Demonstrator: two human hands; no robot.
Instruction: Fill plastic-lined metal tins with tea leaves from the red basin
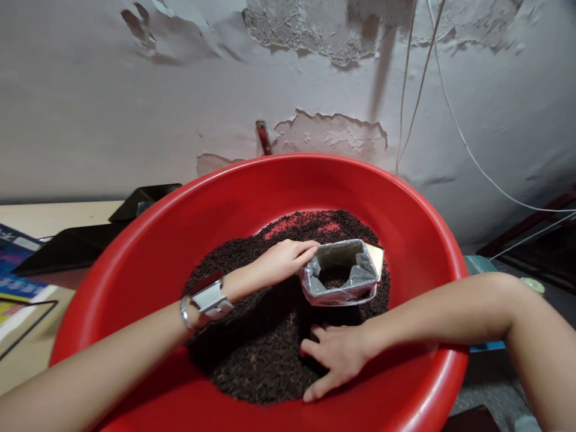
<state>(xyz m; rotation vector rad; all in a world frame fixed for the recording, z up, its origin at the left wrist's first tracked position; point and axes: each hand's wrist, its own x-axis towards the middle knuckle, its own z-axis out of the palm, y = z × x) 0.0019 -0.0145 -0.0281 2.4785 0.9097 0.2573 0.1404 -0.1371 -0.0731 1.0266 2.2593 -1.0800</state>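
Observation:
A large red basin (135,282) holds a bed of dark, loose dried leaves (261,366) that look like tea. My left hand (284,261) grips the left rim of a small box lined with a clear plastic bag (335,294). The box stands mouth upward over the leaves, with some dark leaves visible down inside it; a pale flap (375,260) sticks out at its right. Just below the box, my right hand (341,354) reaches into the leaves with its fingers spread. Its fingertips are partly hidden in shadow, and no handful shows.
Behind the basin rises a white wall (112,108) with peeling plaster. Thin cables (443,78) hang at the right. On the left, a pale table (67,210) carries dark objects (67,252) and a blue printed item (18,264). My left wrist wears a grey band (212,300).

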